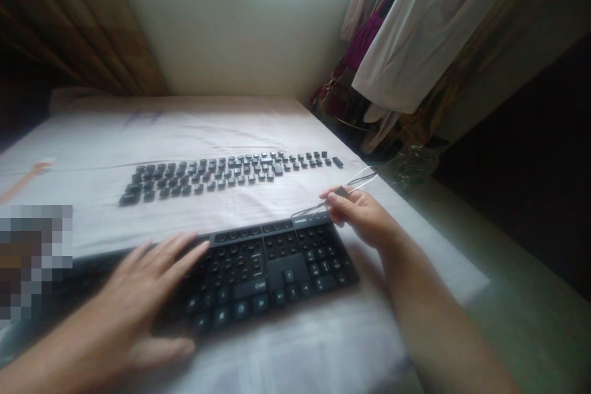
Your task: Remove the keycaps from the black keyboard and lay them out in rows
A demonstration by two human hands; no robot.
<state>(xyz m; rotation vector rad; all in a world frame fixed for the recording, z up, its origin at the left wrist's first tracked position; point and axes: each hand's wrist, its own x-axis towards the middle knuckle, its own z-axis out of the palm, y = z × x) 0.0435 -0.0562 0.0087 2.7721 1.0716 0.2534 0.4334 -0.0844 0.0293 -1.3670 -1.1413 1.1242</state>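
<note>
A black keyboard (286, 271) lies across the near part of the table, with many key positions bare in its upper rows and keycaps in place lower down and at the right. My left hand (148, 283) rests on its left half, fingers spread. Just off the keyboard's upper right corner, my right hand (353, 209) pinches a small dark piece (341, 192) between thumb and fingers. Thin wires (364, 180) run beside that hand. Behind the keyboard, loose black keycaps (221, 173) sit in several rows on the cloth.
A light cloth (207, 123) covers the table, whose right edge drops to a greenish floor (508, 246). Pale garments (406, 43) hang at the back right, above a clear plastic bag (410, 163). A brown curtain (83, 18) hangs at the left. A pixelated patch covers the left edge.
</note>
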